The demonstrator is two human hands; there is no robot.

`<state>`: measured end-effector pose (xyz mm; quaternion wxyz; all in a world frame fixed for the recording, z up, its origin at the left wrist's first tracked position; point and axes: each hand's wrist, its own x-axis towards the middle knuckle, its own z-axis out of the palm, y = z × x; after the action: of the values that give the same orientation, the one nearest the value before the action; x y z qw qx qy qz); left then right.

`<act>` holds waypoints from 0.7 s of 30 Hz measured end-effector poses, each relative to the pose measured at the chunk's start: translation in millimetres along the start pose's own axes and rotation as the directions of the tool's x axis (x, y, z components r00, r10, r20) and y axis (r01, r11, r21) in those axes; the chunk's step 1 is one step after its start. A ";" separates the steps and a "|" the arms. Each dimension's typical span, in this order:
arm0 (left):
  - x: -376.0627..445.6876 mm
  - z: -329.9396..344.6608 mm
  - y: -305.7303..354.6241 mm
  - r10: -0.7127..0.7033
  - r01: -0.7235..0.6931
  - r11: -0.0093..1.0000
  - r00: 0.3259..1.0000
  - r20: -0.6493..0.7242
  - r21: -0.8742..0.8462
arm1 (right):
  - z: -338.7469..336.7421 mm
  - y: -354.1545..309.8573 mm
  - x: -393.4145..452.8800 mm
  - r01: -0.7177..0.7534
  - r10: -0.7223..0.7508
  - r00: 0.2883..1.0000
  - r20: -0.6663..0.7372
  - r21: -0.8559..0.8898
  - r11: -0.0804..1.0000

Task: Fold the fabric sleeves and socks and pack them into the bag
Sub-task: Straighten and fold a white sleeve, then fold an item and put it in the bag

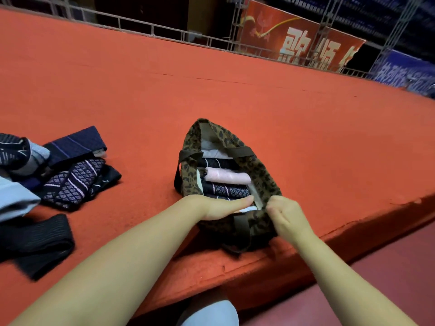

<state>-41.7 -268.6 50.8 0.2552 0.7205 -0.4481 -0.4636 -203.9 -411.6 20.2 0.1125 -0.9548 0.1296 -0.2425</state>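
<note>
The bag [261,177] is a small soft tote in a brown-and-black leopard print, with dark olive strap handles and a pale lining. It stands on the red-orange felt worktop [235,95] close to its near edge, mouth open upward.

The left hand [223,207] lies at the near left rim, its fingers [242,201] straight and together, reaching flat into the mouth and resting on the nearest packed pieces. The right hand [286,214] is at the near right rim; its fingers [274,204] are curled and pinch the edge of the bag, holding the mouth apart.

Just beyond the left fingers, folded pieces stand in a row inside the bag: a dark one with a diamond pattern and pale stripes [231,190], then a pink roll [227,176], then a black one with white stripes [216,163], and something white [211,151] at the far end.

Well to the left of the left hand lies a loose pile of unpacked fabrics: a navy striped sleeve [75,144], a diamond-patterned piece [73,181] of the same cloth as one in the bag, and a pale blue piece [14,196]. Nearer the person, left of the left forearm, a black ribbed band [35,238] lies flat.
</note>
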 end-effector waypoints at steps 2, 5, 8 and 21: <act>3.8 0.8 -0.6 0.017 -0.018 1.000 0.999 -0.029 -0.017 | -23.2 -1.9 9.3 0.023 -0.022 0.999 0.025 -0.039 0.999; -0.4 0.1 -0.5 -0.008 0.011 0.999 0.997 0.078 -0.036 | -28.6 -10.0 18.6 -0.159 0.192 0.934 0.302 -0.130 0.979; -5.1 -4.8 0.4 0.023 -0.067 0.976 0.977 0.210 0.205 | -25.9 -22.5 31.8 -0.340 0.356 0.815 0.457 -0.120 0.933; -159.0 -52.1 -136.4 0.025 -0.073 0.994 0.886 -0.463 -0.085 | 44.2 -166.1 75.7 -0.097 0.030 0.937 0.347 0.178 0.979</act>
<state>34.0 -66.9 36.7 0.4016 0.7847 -0.3691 -0.2944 -85.8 -271.4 61.3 0.2330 -0.9623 0.1150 -0.0801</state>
